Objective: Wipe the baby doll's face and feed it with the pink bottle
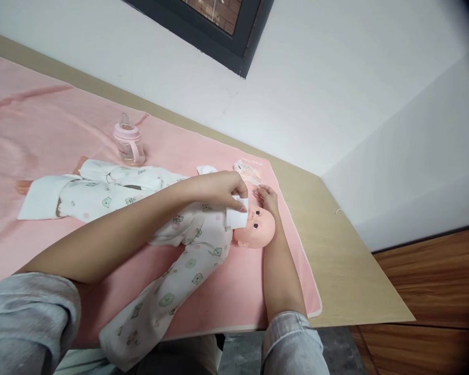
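A baby doll (263,234) lies on its back on a pink blanket (226,297), its head toward the right. It wears a white garment (197,268) printed with small green animals; one long sleeve hangs over the table's front edge. My left hand (229,188) reaches across the doll's body, its fingers closed on a white square cloth (237,216) over the doll's chin and mouth. Past the far side of the doll's head is my right hand (268,199), fingers slightly curled and apart, with my forearm beside the crown. Nothing shows in that hand.
A pink baby bottle (128,140) with handles stands upright behind the doll's legs. Near my right hand lies a clear plastic packet (248,171). The wooden table (336,260) extends right of the blanket. A white wall (297,94) with a dark-framed window (240,52) rises behind.
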The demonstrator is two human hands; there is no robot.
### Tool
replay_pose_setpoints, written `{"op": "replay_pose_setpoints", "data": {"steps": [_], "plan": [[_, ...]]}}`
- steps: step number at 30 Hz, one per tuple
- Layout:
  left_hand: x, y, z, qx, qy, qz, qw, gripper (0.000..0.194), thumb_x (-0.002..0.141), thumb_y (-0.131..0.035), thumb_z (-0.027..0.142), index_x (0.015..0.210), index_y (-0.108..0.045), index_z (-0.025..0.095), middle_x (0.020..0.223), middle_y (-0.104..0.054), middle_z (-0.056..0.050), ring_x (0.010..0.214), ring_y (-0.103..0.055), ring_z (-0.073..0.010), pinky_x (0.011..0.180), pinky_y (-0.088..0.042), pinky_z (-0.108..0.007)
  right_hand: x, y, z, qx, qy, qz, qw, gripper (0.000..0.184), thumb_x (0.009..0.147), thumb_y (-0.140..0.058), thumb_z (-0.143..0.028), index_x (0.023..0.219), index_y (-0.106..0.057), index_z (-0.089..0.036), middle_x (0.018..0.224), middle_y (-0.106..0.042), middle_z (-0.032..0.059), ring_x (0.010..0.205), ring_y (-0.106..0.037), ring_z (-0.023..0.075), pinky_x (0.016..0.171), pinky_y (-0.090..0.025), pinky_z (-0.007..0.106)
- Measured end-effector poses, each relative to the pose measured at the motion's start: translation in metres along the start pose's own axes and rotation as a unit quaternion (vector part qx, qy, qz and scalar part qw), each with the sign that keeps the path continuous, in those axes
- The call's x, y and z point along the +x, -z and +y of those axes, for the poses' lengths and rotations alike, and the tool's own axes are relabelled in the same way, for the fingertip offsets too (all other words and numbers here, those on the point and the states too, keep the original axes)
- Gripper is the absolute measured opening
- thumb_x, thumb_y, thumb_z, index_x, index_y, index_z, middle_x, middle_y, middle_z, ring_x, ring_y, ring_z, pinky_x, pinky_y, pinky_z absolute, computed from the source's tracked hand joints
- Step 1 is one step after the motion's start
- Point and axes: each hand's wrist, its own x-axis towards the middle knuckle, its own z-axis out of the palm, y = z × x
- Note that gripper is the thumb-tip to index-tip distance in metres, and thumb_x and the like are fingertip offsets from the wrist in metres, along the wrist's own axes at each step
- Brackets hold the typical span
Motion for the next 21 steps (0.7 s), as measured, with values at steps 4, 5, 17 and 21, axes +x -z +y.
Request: {"op": "replay_pose_setpoints", "data": {"steps": [4,5,17,21], "plan": [[0.002,-0.008,0.001,0.008,0.006,-0.005,1.000,0.019,0.080,-0.063,0.038,0.074,-0.067,0.020,0.062,-0.052,0.002,0.056,-0.048,-0.0145,0.052,-0.027,-0.027,-0.006,-0.002,-0.005,-0.047,0.006,-0.023,0.999,0.025,0.070,-0.072,-0.029,0.092,-0.062,-0.021,0.086,-0.070,-0.0008,0.085,-0.067,0.0149,0.084,-0.054,0.030],[0.003,-0.010,0.002,0.017,0.005,0.001,1.000,0.018,0.079,-0.062,0.036,0.073,-0.067,0.020,0.062,-0.053,0.001,0.056,-0.048,-0.0146,0.052,-0.027,-0.027,-0.008,-0.002,-0.006,-0.053,0.006,-0.029,0.998,0.026,0.071,-0.071,-0.029,0.094,-0.063,-0.021,0.087,-0.070,-0.0003,0.087,-0.068,0.0154,0.085,-0.054,0.031],[0.000,-0.014,0.025,0.068,0.063,0.004,0.996,0.011,0.073,-0.059,0.025,0.072,-0.068,0.020,0.068,-0.063,-0.001,0.060,-0.053,-0.0166,0.053,-0.031,-0.026,0.007,0.000,0.000,-0.034,-0.011,-0.037,0.999,0.017,0.068,-0.068,-0.017,0.084,-0.063,-0.018,0.077,-0.070,-0.0002,0.079,-0.067,0.0129,0.092,-0.052,0.031],[-0.001,-0.016,0.026,0.085,0.066,0.005,0.994,0.011,0.073,-0.058,0.025,0.073,-0.069,0.021,0.067,-0.063,-0.001,0.061,-0.053,-0.0175,0.053,-0.030,-0.027,0.003,0.002,0.000,-0.037,0.001,-0.053,0.998,0.022,0.069,-0.070,-0.023,0.089,-0.063,-0.018,0.083,-0.071,0.0007,0.083,-0.067,0.0136,0.092,-0.053,0.031]]}}
